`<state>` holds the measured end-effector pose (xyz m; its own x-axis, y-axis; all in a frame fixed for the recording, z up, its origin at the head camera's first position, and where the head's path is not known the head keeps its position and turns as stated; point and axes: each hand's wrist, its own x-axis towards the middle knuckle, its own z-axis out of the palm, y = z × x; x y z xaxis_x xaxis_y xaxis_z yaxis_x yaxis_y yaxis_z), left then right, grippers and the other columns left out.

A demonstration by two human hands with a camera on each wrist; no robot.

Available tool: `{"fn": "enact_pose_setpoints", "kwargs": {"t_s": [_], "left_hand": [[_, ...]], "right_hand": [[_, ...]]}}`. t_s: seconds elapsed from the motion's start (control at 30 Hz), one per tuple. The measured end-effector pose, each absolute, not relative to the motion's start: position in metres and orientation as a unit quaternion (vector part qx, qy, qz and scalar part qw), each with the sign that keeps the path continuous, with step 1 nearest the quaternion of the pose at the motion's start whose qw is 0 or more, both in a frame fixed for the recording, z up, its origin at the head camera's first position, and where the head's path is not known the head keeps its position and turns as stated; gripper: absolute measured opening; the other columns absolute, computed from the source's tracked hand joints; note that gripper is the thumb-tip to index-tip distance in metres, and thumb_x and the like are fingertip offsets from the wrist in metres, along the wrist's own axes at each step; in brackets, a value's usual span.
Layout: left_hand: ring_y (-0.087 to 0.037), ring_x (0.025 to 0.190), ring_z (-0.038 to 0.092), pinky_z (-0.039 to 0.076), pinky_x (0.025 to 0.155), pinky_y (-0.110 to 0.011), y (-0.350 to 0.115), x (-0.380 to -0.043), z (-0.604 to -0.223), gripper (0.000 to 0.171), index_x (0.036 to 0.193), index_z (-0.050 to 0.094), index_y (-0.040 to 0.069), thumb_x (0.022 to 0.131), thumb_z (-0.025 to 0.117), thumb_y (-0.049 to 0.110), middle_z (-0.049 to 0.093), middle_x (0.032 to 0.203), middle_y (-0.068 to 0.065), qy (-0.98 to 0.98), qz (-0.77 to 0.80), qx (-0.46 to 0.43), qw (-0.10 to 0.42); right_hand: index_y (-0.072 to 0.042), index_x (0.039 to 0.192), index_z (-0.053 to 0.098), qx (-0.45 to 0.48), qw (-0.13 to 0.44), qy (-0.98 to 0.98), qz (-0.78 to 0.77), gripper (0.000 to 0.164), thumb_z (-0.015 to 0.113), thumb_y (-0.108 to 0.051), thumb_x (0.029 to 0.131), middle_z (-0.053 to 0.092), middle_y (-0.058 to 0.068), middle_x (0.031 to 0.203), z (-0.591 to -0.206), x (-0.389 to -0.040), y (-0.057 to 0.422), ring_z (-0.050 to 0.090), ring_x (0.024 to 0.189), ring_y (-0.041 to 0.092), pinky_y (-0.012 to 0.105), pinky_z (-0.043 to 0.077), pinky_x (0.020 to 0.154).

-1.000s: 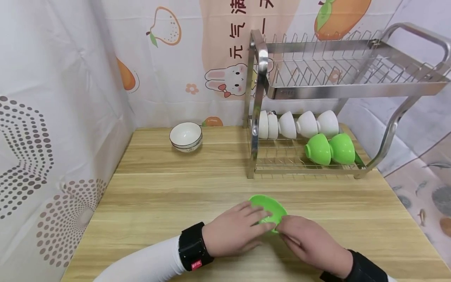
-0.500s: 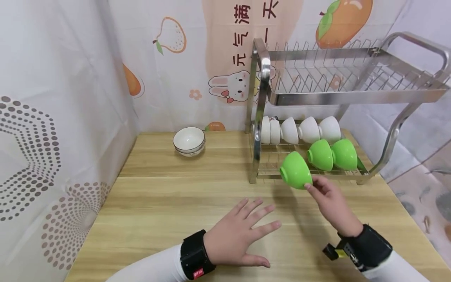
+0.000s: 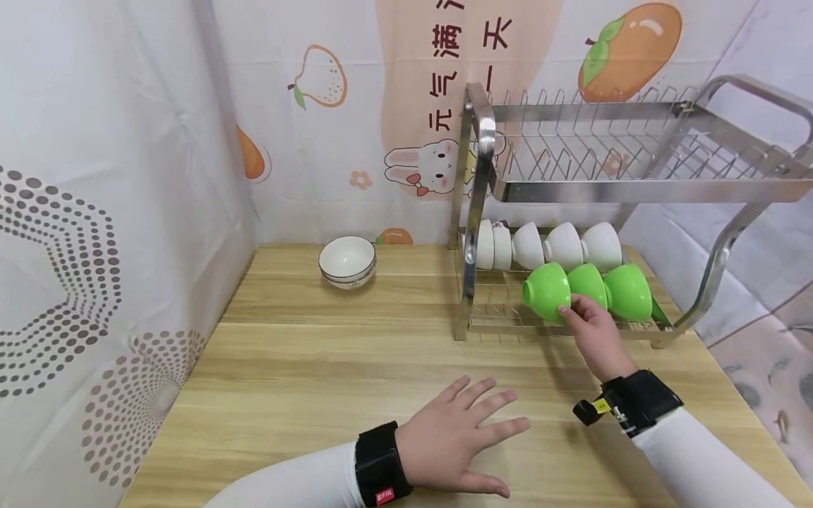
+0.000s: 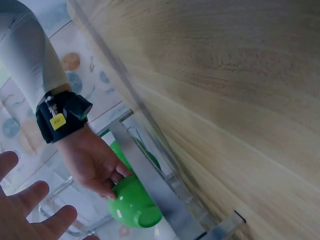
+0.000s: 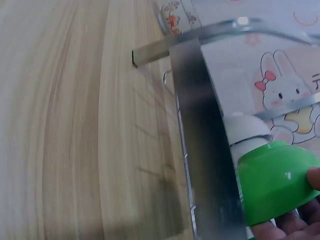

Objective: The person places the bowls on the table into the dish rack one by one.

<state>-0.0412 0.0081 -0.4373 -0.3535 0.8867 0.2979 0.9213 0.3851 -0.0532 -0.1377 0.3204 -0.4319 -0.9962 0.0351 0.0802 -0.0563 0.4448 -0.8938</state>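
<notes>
My right hand (image 3: 595, 337) pinches the rim of a green bowl (image 3: 547, 292) tipped on its side at the front of the rack's lower tier. The right wrist view has this green bowl (image 5: 278, 181) behind the rack's front bar, thumb and fingers at its rim. Just right of it, two more green bowls (image 3: 629, 293) lie on their sides in the lower tier. My left hand (image 3: 460, 437) is spread flat over the table, fingers straight, holding nothing. Some of its fingers (image 4: 35, 197) show at the left wrist view's edge.
The two-tier metal dish rack (image 3: 635, 192) stands at the back right, with bare wires on top. A row of white bowls (image 3: 564, 245) lines its lower back. Two stacked white bowls (image 3: 346, 258) sit at the table's (image 3: 305, 367) back left. Curtains hang behind.
My right hand has lifted the green bowl off the table, turned it on its side and carried it up to the rack. My left hand has come off the bowl and spread its fingers.
</notes>
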Motion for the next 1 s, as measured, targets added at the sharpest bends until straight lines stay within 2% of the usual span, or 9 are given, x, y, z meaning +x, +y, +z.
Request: {"fn": "enact_pose_setpoints", "kwargs": {"t_s": [0.27,0.43,0.6,0.8,1.0], "left_hand": [[-0.026,0.146,0.025,0.029,0.115,-0.049,0.016,-0.045,-0.446,0.085,0.155,0.033,0.032,0.086,0.041,0.081,0.031,0.159,-0.001,-0.821,-0.057,-0.553,0.128],[-0.025,0.147,0.023,0.028,0.116,-0.049,0.018,-0.046,-0.446,0.085,0.156,0.029,0.033,0.087,0.040,0.081,0.029,0.159,-0.001,-0.823,-0.059,-0.553,0.113],[-0.026,0.146,0.025,0.028,0.116,-0.048,0.017,-0.047,-0.448,0.086,0.157,0.028,0.033,0.087,0.039,0.081,0.028,0.160,-0.001,-0.825,-0.055,-0.553,0.102],[-0.027,0.145,0.027,0.031,0.114,-0.047,0.017,-0.047,-0.449,0.087,0.157,0.027,0.032,0.087,0.039,0.081,0.028,0.160,-0.001,-0.825,-0.055,-0.552,0.111],[-0.027,0.144,0.028,0.032,0.114,-0.047,0.017,-0.048,-0.449,0.086,0.156,0.030,0.031,0.087,0.039,0.081,0.030,0.159,-0.001,-0.826,-0.053,-0.551,0.111]], "right_hand": [[0.007,0.132,0.048,-0.005,0.029,-0.871,0.490,0.044,0.043,-0.029,0.107,0.054,0.020,0.118,-0.437,-0.147,0.321,0.052,0.102,0.020,0.025,0.045,0.081],[0.008,0.129,0.047,-0.010,0.037,-0.852,0.522,0.043,0.044,-0.028,0.107,0.054,0.010,0.112,-0.436,-0.149,0.322,0.052,0.099,0.013,0.021,0.045,0.081],[0.010,0.130,0.044,-0.003,0.022,-0.826,0.564,0.044,0.045,-0.027,0.107,0.054,0.002,0.110,-0.437,-0.150,0.323,0.052,0.099,0.007,0.018,0.047,0.084],[0.009,0.134,0.044,-0.018,0.021,-0.837,0.546,0.044,0.043,-0.026,0.107,0.052,0.009,0.115,-0.441,-0.155,0.327,0.050,0.101,0.010,0.016,0.046,0.081],[0.009,0.133,0.047,-0.021,0.020,-0.859,0.512,0.043,0.041,-0.025,0.107,0.053,0.019,0.121,-0.440,-0.158,0.326,0.050,0.103,0.015,0.019,0.044,0.080]]}}
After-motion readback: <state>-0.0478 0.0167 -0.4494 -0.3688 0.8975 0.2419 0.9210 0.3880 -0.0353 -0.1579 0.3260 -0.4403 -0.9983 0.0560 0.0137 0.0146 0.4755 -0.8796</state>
